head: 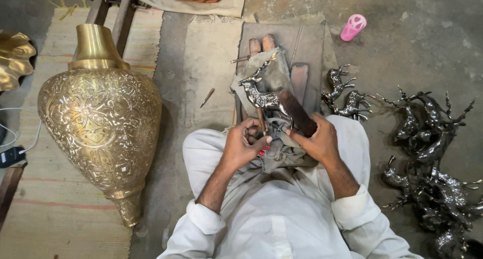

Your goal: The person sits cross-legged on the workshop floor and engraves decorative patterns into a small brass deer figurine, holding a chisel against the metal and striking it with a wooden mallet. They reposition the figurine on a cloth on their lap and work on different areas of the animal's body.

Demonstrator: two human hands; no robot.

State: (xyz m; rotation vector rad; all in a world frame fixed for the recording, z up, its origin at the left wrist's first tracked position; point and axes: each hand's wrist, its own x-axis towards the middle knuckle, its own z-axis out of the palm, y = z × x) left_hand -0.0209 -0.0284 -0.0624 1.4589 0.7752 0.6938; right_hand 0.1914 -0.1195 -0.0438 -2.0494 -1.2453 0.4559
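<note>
The person is wearing loose, off-white clothing of a light woven cloth from shoulders to knees. The long shirt is showing a straight placket running down the middle of the chest, and soft folds are gathering across the front and lap. Both sleeves are sitting rolled up into thick cuffs just around the elbows, leaving the forearms bare. The trousers are matching the shirt in colour and are hanging wide and creased over the knees. The left hand (245, 143) and the right hand (319, 140) are wearing no gloves, and no rings or wristbands are showing.
</note>
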